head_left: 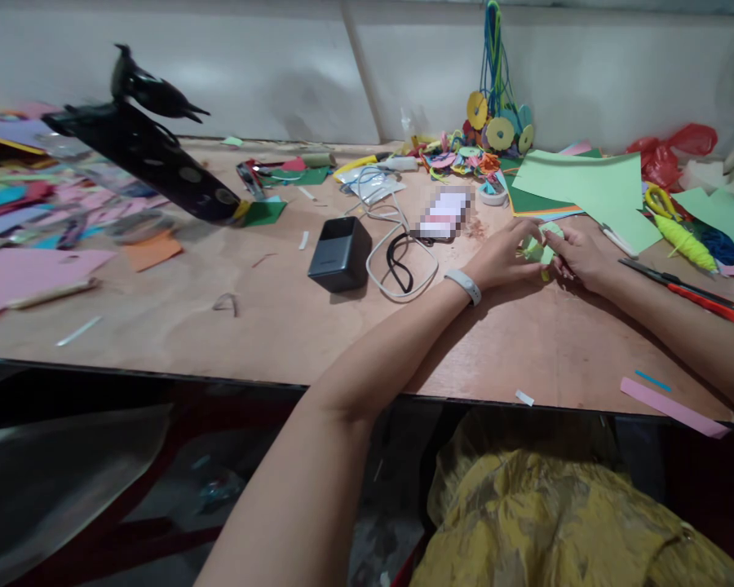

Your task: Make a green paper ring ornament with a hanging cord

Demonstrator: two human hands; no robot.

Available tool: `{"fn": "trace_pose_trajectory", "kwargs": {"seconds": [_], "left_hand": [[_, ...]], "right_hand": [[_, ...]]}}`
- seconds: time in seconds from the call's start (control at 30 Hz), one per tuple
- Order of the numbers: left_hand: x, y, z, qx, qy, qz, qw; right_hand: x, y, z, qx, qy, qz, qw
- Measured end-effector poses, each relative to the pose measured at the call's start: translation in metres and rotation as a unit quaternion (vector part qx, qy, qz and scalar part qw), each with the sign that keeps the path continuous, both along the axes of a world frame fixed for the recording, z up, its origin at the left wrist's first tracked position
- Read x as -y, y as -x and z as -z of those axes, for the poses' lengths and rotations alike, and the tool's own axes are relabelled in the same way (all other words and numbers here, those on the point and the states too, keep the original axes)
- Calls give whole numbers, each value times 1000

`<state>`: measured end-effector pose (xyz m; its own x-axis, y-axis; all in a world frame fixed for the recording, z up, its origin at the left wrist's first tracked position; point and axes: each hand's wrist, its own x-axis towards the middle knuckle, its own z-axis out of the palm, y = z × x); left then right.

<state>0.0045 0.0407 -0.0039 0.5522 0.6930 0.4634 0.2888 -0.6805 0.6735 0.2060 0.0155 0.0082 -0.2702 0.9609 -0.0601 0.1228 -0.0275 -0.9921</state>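
Both of my hands meet on the wooden table (269, 326) at the right of centre. My left hand (506, 257), with a white band (463, 285) on its wrist, and my right hand (578, 254) pinch a small light green paper piece (537, 247) between their fingertips. The piece is folded or crumpled and partly hidden by my fingers. Just behind my hands lie light green paper sheets (587, 183) on a dark green sheet.
A black power bank (340, 253) with a white cable (397, 244) lies left of my hands. Red-handled scissors (688, 289) and yellow thread (685, 243) are at the right. Paper flowers (495, 130), coloured scraps and a black stand (147, 151) fill the back and left.
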Motion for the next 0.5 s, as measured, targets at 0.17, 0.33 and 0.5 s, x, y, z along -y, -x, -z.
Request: {"fn": "trace_pose_trajectory", "kwargs": {"seconds": [0.17, 0.33, 0.5], "left_hand": [[0, -1, 1, 4, 1, -11, 1000], [-2, 1, 3, 25, 13, 6, 1000], [0, 0, 2, 43, 36, 23, 998]], "right_hand": [[5, 3, -4, 9, 0, 0, 1000], [5, 4, -2, 11, -12, 22, 1000], [4, 5, 4, 3, -50, 67, 996]]}}
